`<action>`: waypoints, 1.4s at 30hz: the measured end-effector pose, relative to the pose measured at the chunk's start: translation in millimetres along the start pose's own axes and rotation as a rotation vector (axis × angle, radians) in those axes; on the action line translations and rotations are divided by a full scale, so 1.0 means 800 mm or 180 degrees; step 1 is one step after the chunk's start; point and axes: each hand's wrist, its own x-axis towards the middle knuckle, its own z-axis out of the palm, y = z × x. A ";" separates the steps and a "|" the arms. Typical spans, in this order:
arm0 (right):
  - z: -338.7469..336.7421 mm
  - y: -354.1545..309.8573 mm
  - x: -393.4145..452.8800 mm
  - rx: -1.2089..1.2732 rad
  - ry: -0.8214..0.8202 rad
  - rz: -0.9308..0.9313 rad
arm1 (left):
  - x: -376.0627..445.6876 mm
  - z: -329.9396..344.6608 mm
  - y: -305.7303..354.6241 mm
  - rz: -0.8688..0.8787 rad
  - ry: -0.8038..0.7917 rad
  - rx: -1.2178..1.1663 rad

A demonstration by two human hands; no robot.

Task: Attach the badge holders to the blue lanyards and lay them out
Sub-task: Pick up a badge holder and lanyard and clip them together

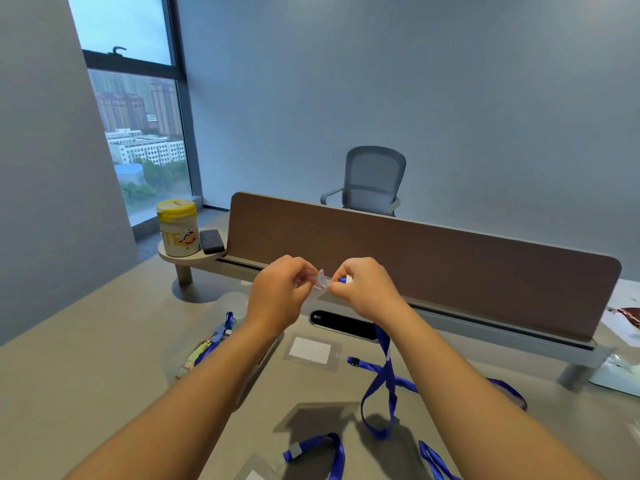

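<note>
Up above the desk (104, 375), both hands meet in mid-air: the left hand (280, 292) pinches a clear badge holder (320, 284) by its top edge between thumb and curled fingers, and the right hand (367, 289) grips the clip end of a blue lanyard (382, 379) right against that same edge, so holder and clip touch between the two sets of fingertips. Only a small part of the holder shows, a transparent, slightly glossy plastic tab with a slot; whether the clip is already through the slot cannot be told. From the right fist a short blue stub with a pale tip sticks out, and the ribbon drops beneath the right wrist, twists once and hangs in a loop whose bottom reaches the desk. On the desk below lie a second clear holder with a white card (310, 351), another blue lanyard with a black buckle (367, 364) just to its right, and a lanyard already clipped to a holder (318, 452) near the bottom edge, plus a small heap of coloured lanyards (211, 341) under the left forearm
</note>
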 end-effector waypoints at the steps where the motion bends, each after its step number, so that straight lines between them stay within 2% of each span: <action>1: 0.003 0.002 0.001 -0.0066 -0.0033 -0.0024 | -0.002 0.003 -0.004 -0.0076 0.0003 -0.0044; 6: 0.018 0.018 0.004 -0.0264 -0.0249 -0.0044 | -0.017 0.023 -0.020 -0.0408 0.0067 -0.0255; 10: 0.038 0.040 0.009 0.0005 -0.0548 0.0328 | -0.028 0.037 -0.032 -0.0245 0.0054 -0.0040; 17: 0.070 0.109 -0.004 0.0537 -0.0127 0.0855 | -0.053 0.068 -0.054 -0.0251 -0.0334 0.0054; 23: 0.104 0.183 -0.046 0.0732 -0.0203 0.1545 | -0.100 0.122 -0.068 -0.0262 -0.0814 0.0168; 27: 0.130 0.220 -0.067 0.0697 -0.0378 0.1773 | -0.127 0.149 -0.070 -0.0257 -0.1091 0.0236; 32: 0.152 0.242 -0.082 0.0440 -0.0860 0.1651 | -0.136 0.164 -0.080 -0.0289 -0.1282 0.0333; 36: 0.161 0.254 -0.090 -0.0199 -0.1279 0.1417 | -0.141 0.169 -0.092 -0.0352 -0.1330 0.0374; 39: 0.168 0.259 -0.095 -0.0792 -0.1286 0.1152 | -0.144 0.173 -0.097 -0.0408 -0.1328 0.0375; 42: 0.176 0.261 -0.097 -0.0809 -0.1150 0.1105 | -0.148 0.175 -0.099 -0.0406 -0.1309 0.0335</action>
